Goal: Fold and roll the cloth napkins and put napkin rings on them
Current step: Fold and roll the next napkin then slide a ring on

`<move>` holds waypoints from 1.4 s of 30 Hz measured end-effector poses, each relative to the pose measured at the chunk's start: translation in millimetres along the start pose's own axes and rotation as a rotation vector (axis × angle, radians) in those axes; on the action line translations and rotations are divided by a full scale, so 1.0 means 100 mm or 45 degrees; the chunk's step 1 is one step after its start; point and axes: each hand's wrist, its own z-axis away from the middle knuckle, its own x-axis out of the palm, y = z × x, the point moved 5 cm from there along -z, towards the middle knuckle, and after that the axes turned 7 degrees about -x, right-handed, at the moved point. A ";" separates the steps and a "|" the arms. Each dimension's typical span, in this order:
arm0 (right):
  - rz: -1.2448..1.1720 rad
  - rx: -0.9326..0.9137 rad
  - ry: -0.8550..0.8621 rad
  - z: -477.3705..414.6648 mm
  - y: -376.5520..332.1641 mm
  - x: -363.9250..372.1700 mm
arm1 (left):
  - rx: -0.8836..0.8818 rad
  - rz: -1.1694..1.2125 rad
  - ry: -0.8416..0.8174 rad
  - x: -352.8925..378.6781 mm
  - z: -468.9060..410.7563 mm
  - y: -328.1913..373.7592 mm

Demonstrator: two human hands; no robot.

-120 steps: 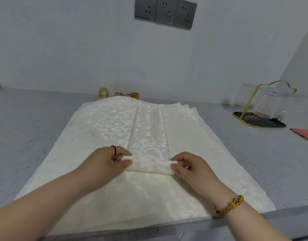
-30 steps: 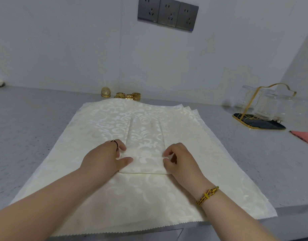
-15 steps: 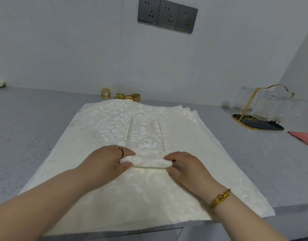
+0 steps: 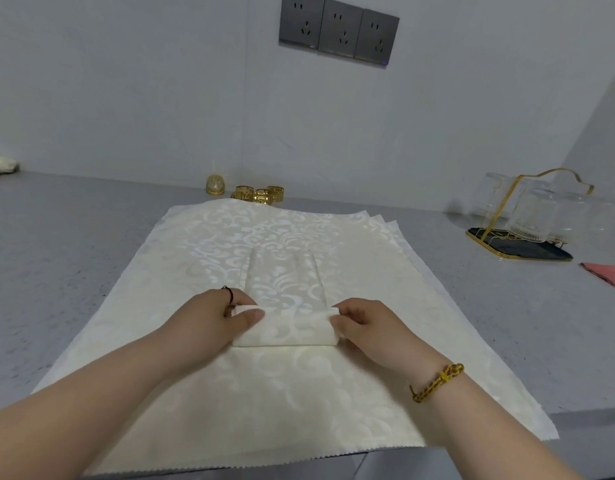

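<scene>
- Your left hand pinches the left end of the napkin, thumb on top of the rolled edge.
- Your right hand grips the right end the same way, fingers curled round it.
- The napkin is a narrow folded strip. Its near end is rolled up between your hands and its far end lies flat, pointing at the wall.
- It rests on the middle of a stack of flat napkins spread on the counter.
- The rings (gold, three in a cluster) stand by the wall behind the stack, well apart from both hands.
- To your right are a rack of glasses and a pink cloth.
</scene>
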 end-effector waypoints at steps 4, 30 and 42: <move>0.010 0.040 0.025 -0.11 0.01 0.04 | 0.009 -0.174 0.203 -0.01 -0.01 0.06; -0.001 -0.114 0.056 -0.16 0.03 -0.01 | 0.031 0.076 0.052 -0.05 -0.10 0.04; 0.128 0.096 0.061 -0.51 0.07 0.03 | 0.020 -0.210 0.236 -0.03 -0.38 0.03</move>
